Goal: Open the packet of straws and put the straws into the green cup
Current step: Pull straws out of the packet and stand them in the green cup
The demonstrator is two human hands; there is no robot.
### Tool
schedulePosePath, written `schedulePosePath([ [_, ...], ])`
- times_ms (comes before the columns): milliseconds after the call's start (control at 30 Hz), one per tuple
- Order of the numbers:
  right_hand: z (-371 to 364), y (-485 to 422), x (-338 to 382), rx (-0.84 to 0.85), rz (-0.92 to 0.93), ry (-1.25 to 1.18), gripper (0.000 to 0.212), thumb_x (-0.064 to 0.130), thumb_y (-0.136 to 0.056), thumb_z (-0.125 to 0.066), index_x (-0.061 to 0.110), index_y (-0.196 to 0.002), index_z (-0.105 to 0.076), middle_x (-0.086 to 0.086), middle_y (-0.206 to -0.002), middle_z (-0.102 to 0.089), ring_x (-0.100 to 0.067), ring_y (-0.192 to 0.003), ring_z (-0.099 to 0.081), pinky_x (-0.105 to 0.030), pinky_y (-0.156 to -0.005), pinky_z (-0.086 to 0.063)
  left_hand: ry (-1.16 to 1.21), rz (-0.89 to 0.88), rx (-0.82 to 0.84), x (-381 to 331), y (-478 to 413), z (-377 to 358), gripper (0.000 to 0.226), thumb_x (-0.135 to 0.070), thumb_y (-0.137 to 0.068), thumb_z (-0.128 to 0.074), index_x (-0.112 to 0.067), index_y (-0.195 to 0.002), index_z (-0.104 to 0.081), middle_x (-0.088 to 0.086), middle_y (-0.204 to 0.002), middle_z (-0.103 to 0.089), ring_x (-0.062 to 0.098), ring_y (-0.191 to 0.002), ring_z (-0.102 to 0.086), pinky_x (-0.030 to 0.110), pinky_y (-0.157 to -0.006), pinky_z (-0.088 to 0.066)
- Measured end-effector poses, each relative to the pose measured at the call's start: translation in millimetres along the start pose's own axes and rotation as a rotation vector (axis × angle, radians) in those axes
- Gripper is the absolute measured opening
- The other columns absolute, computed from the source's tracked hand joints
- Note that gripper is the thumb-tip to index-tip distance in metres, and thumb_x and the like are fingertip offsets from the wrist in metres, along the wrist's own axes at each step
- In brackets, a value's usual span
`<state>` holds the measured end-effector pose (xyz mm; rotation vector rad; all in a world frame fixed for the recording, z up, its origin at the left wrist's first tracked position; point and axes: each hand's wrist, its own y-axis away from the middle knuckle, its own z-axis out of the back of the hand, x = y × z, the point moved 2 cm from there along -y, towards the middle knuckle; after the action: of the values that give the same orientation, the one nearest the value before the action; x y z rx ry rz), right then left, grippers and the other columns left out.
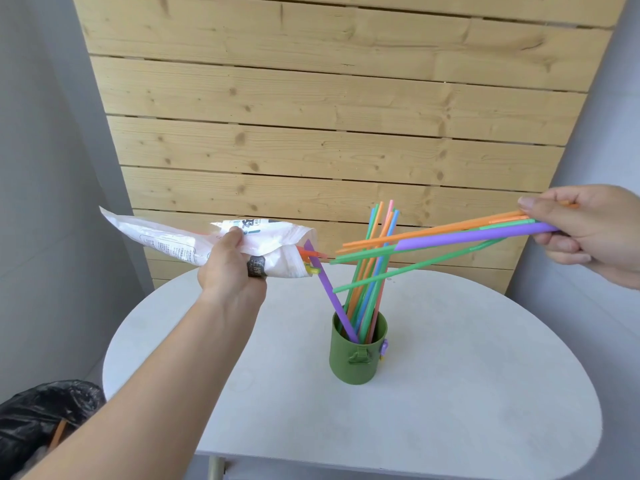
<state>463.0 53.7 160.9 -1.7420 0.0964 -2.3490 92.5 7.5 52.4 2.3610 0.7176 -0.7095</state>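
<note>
My left hand (230, 268) grips a white plastic straw packet (180, 240) held level above the table's left side, its open mouth facing right. A few straw ends (309, 253) poke out of that mouth. My right hand (585, 230) pinches a bundle of orange, green and purple straws (450, 237), drawn out sideways to the right of the packet. The green cup (356, 355) stands upright on the table below them, holding several coloured straws (375, 265). One purple straw (329, 296) leans from the cup toward the packet mouth.
The round white table (467, 393) carries only the cup. A wooden plank wall (329, 116) stands behind it. A black rubbish bag (41, 420) sits on the floor at the lower left, beside the table's edge.
</note>
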Motion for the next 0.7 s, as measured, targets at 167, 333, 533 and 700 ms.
schedulePosePath([
  [167, 8.4, -12.7, 1.0, 0.022, -0.029, 0.16, 0.032, 0.034, -0.082, -0.073, 0.003, -0.079, -0.066, -0.013, -0.055, -0.05, -0.009, -0.033, -0.032, -0.014, -0.033, -0.027, -0.006, 0.003, 0.006, 4.0, -4.3, -1.2, 0.04, -0.01, -0.095, -0.072, -0.01, -0.133, -0.063, 0.008, -0.124, -0.076, 0.025, -0.092, -0.077, 0.041, -0.085, -0.065],
  [333, -3.4, -25.2, 10.2, 0.107, -0.042, 0.332, 0.029, 0.028, -0.088, -0.072, 0.002, -0.077, -0.066, -0.005, -0.046, -0.055, -0.009, -0.033, -0.033, -0.015, -0.033, -0.028, -0.011, 0.01, 0.017, 5.6, -7.1, 0.4, 0.04, -0.011, -0.095, -0.072, -0.009, -0.134, -0.063, 0.009, -0.124, -0.077, 0.025, -0.106, -0.078, 0.043, -0.085, -0.066],
  [533, -35.1, -36.5, 28.7, 0.263, -0.012, 0.513, 0.031, 0.031, -0.091, -0.07, 0.0, -0.082, -0.068, 0.0, -0.044, -0.055, -0.015, -0.044, -0.039, -0.021, -0.038, -0.032, -0.016, 0.016, 0.024, 5.8, -5.5, 0.6, 0.04, -0.011, -0.095, -0.072, -0.01, -0.134, -0.064, 0.008, -0.122, -0.078, 0.025, -0.105, -0.078, 0.042, -0.084, -0.066],
  [700, -63.9, -50.2, 41.1, 0.358, 0.041, 0.634, 0.031, 0.028, -0.092, -0.07, -0.002, -0.081, -0.066, 0.0, -0.048, -0.058, -0.011, -0.037, -0.039, -0.021, -0.038, -0.033, -0.007, 0.019, 0.028, 6.5, -6.8, 0.9, 0.04, -0.011, -0.095, -0.072, -0.01, -0.134, -0.063, 0.008, -0.123, -0.077, 0.025, -0.105, -0.079, 0.044, -0.087, -0.065],
])
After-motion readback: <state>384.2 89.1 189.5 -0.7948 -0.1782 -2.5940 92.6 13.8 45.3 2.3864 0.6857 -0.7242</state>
